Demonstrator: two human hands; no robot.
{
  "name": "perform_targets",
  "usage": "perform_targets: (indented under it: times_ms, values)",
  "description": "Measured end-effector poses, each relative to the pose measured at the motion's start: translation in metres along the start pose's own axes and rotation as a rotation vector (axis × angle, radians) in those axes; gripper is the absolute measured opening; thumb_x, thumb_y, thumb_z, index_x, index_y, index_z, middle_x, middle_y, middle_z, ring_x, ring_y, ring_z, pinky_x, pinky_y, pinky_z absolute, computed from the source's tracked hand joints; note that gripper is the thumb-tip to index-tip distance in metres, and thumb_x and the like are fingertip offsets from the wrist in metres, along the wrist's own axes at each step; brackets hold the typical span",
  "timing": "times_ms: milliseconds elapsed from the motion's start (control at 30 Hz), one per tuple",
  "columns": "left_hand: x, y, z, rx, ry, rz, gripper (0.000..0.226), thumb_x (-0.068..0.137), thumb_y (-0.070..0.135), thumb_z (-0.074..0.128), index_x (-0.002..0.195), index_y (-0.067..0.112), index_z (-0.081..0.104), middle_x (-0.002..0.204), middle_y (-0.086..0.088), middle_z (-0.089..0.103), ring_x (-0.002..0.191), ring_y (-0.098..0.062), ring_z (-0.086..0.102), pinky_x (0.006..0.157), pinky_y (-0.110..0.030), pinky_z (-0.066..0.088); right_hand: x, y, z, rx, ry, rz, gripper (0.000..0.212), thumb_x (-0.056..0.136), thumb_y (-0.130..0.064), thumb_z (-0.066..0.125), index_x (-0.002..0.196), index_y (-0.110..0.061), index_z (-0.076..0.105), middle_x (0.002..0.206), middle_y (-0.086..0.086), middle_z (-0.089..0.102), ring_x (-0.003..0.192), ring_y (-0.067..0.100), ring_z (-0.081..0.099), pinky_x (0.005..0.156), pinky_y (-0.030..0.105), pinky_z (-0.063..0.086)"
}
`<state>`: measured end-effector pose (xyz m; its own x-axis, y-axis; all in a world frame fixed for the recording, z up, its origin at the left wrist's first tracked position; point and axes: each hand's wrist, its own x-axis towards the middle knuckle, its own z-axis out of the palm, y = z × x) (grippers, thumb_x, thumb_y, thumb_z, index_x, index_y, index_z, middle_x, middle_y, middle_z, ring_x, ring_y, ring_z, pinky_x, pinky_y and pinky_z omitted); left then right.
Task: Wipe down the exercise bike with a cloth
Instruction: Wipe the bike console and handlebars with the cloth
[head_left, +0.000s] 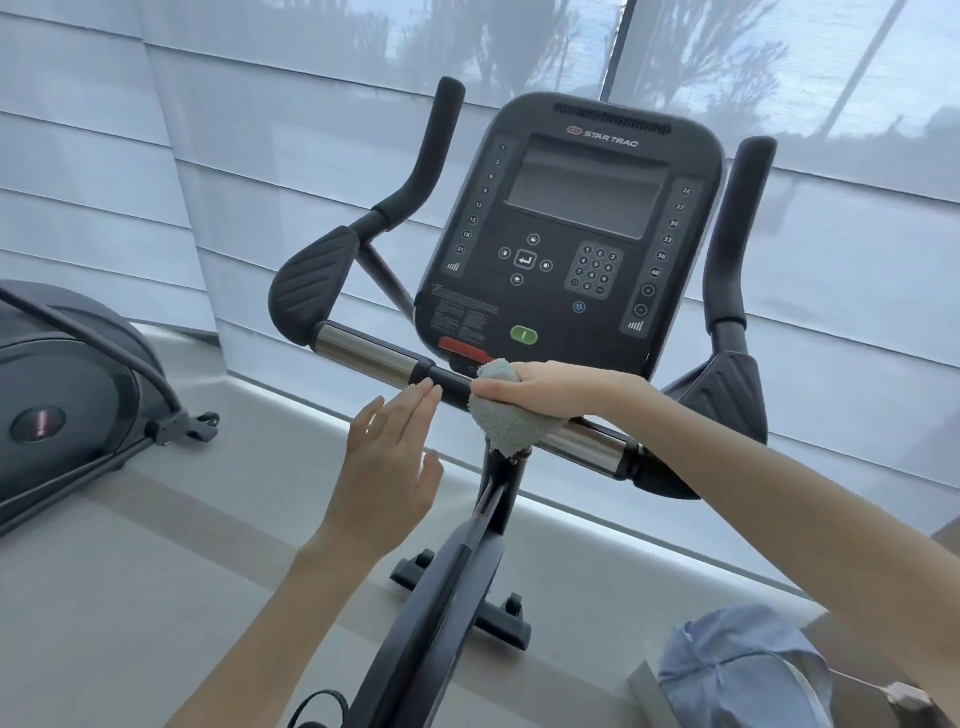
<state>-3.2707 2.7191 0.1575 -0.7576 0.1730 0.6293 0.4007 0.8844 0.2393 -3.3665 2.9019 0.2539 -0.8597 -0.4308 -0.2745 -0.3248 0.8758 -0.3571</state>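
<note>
The black exercise bike (571, 218) stands in front of me with its console facing me. Its handlebar (374, 358) runs across below the console, black with chrome sections. My right hand (545, 387) grips a grey-green cloth (506, 415) wrapped over the middle of the bar, just under the console's red strip. My left hand (387, 462) is flat with straight fingers, its fingertips touching the bar just left of the cloth. It holds nothing. The bike's frame (441, 597) drops down between my arms to its front foot.
Another exercise machine (67, 405) stands at the left on the grey floor. Sheer blinds (208, 156) cover the windows behind the bike. A blue cloth item (743, 670) lies at the lower right. A black cable (317, 709) loops at the bottom edge.
</note>
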Motion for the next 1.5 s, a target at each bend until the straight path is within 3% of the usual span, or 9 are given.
perform_targets:
  times_ms: [167,300,467,700,900,1033,1167,1300,1500]
  values:
    - [0.006,0.014,0.009,0.029,-0.062,0.029,0.065,0.076,0.007,0.071,0.136,0.001,0.047,0.141,-0.014,0.049,0.130,-0.029,0.047,0.109,-0.049,0.032,-0.043,0.027,-0.001,-0.074,0.026,0.054,0.044,0.073,-0.085,0.028,0.096,-0.053,0.047,0.086,-0.020,0.059,0.081,0.003,0.057,0.071,0.026,0.041]
    - [0.007,0.019,0.014,0.033,-0.040,0.020,0.063,0.076,0.007,0.071,0.135,0.001,0.049,0.139,-0.016,0.050,0.130,-0.030,0.046,0.109,-0.048,0.030,-0.075,0.038,0.006,-0.394,0.180,-0.048,0.066,0.076,-0.079,0.038,0.119,-0.029,0.038,0.075,-0.011,0.054,0.070,0.015,0.058,0.062,0.031,0.044]
    - [0.011,0.032,0.016,-0.010,0.017,0.068,0.064,0.075,0.005,0.070,0.135,0.002,0.048,0.139,-0.014,0.049,0.131,-0.027,0.044,0.110,-0.048,0.030,-0.114,0.047,0.024,-0.839,0.369,-0.273,0.058,0.097,-0.040,0.040,0.146,-0.020,0.016,0.117,0.002,0.049,0.103,0.022,0.051,0.102,0.034,0.035]
    - [0.018,0.057,0.015,-0.045,0.037,0.159,0.051,0.087,0.022,0.039,0.133,0.003,0.051,0.138,-0.012,0.051,0.131,-0.025,0.045,0.111,-0.048,0.029,-0.168,0.084,-0.029,-0.050,0.647,-0.359,0.049,0.087,-0.020,0.065,0.130,-0.027,0.044,0.116,-0.026,0.048,0.107,-0.008,0.044,0.088,0.004,0.029]
    - [0.016,0.069,0.016,-0.027,0.020,0.176,0.050,0.086,0.026,0.036,0.125,0.004,0.058,0.133,-0.012,0.056,0.126,-0.027,0.050,0.108,-0.052,0.035,-0.146,0.124,-0.051,0.251,0.517,0.048,0.039,0.084,-0.018,0.063,0.118,-0.033,0.053,0.130,-0.006,0.033,0.127,0.006,0.026,0.111,0.034,0.024]
    - [0.012,0.066,0.015,0.025,0.005,0.165,0.049,0.086,0.025,0.038,0.126,0.005,0.058,0.133,-0.013,0.056,0.126,-0.028,0.051,0.107,-0.051,0.036,-0.125,0.124,-0.037,0.075,0.646,0.164,0.046,0.077,-0.058,0.061,0.116,-0.034,0.058,0.128,-0.011,0.028,0.123,0.011,0.021,0.104,0.028,0.019]
    - [0.011,0.065,0.015,0.056,-0.003,0.162,0.047,0.086,0.022,0.044,0.129,0.005,0.056,0.133,-0.012,0.055,0.127,-0.026,0.049,0.109,-0.049,0.033,-0.121,0.115,-0.014,-0.166,0.838,0.023,0.026,0.089,-0.021,0.059,0.113,-0.012,0.064,0.122,0.002,0.058,0.115,0.024,0.047,0.095,0.025,0.031]
    - [0.010,0.068,0.018,0.084,-0.008,0.163,0.049,0.085,0.021,0.047,0.130,0.004,0.055,0.134,-0.012,0.055,0.128,-0.026,0.048,0.110,-0.048,0.032,-0.143,0.099,0.013,-0.128,0.876,-0.185,0.030,0.084,0.000,0.056,0.111,-0.009,0.066,0.123,0.000,0.061,0.118,0.014,0.048,0.100,0.028,0.035]
    - [0.009,0.070,0.021,0.070,-0.009,0.149,0.050,0.087,0.025,0.039,0.130,0.003,0.054,0.133,-0.013,0.055,0.128,-0.027,0.049,0.109,-0.050,0.033,-0.152,0.083,0.048,-0.189,0.832,-0.238,0.034,0.080,0.003,0.063,0.114,-0.001,0.064,0.128,0.011,0.058,0.126,0.025,0.048,0.110,0.048,0.030]
